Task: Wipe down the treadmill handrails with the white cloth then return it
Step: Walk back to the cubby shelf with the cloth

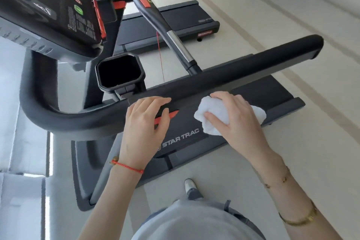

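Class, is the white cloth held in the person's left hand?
No, the right hand grips the white cloth; the left hand touches the handrail.

cloth (218, 115): white terry, fluffy | handrail (243, 72): matt black foam | bar (178, 45): shiny metal

A gym: treadmills (194, 87) side by side on pale floor (292, 25).

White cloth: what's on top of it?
The right hand grips the white cloth against the handrail; the cloth's middle and the rail beneath are covered.
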